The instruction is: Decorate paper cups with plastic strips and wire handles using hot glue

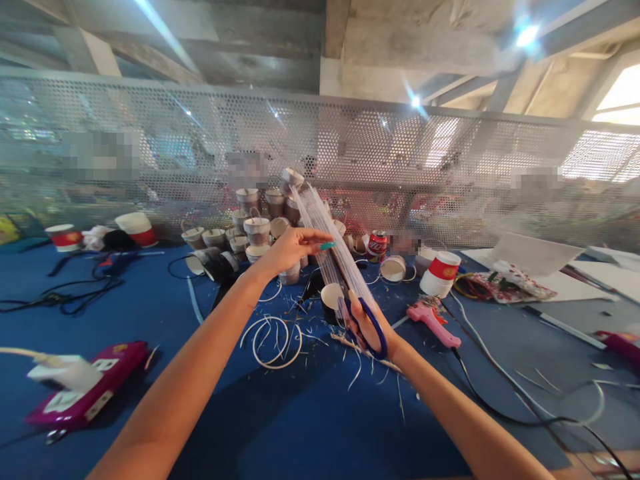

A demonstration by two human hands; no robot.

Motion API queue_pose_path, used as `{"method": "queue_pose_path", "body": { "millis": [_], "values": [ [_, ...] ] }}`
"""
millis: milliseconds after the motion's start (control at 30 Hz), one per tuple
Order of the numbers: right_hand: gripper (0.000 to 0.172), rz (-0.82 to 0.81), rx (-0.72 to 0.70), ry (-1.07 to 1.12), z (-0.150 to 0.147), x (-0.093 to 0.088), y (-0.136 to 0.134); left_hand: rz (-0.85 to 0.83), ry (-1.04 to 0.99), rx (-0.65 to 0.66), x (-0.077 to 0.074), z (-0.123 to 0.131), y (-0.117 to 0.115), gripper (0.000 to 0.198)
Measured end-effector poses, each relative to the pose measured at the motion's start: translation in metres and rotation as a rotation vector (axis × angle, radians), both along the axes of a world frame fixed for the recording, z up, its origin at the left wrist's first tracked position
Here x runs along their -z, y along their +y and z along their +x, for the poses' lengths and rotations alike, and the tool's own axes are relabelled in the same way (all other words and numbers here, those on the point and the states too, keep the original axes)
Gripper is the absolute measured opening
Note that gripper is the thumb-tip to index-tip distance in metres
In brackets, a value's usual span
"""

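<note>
My right hand (367, 320) is closed round a pair of scissors with dark blue handles (381, 337), its blades pointing up and away. A bundle of long clear sticks (333, 233), like glue sticks, slants up from beside the right hand. My left hand (300, 245) reaches across to the bundle's left side, finger and thumb pinched at it, a teal nail showing. Just behind the scissors stands a small dark pot with a pale rim (331, 301). Loops of white cord (277, 343) and thin cut scraps lie on the blue table below the hands.
Small pots with handles (257, 230) are stacked at the back. To the right are a pink glue gun (434, 325) with its cable, red-and-white cups (441, 273) and a can (377, 245). A purple power strip (90, 387) lies left. Perforated metal panels (200, 147) stand behind.
</note>
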State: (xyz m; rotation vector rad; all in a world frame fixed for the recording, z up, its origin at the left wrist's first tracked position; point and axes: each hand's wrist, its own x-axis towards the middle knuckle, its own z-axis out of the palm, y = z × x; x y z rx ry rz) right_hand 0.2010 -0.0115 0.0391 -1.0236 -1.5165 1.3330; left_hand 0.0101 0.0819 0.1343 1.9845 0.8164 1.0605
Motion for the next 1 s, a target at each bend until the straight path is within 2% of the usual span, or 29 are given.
{"method": "queue_pose_path", "body": {
  "millis": [300, 533, 733, 1000],
  "values": [
    [0.056, 0.015, 0.031, 0.002, -0.0007, -0.0023, -0.0007, 0.032, 0.065, 0.056, -0.0053, 0.0, -0.006, 0.036],
    [0.056, 0.03, 0.055, -0.013, -0.0016, -0.0027, -0.0023, 0.067, 0.065, 0.045, -0.0063, 0.0007, -0.0071, 0.033],
    [0.06, 0.038, 0.001, 0.018, -0.0006, -0.0016, -0.001, 0.016, 0.072, 0.074, -0.0058, -0.0005, -0.0099, 0.037],
    [0.059, -0.004, 0.032, 0.013, 0.0006, -0.0007, -0.0011, -0.022, 0.031, 0.125, -0.0045, -0.0016, -0.0089, 0.047]
  ]
}}
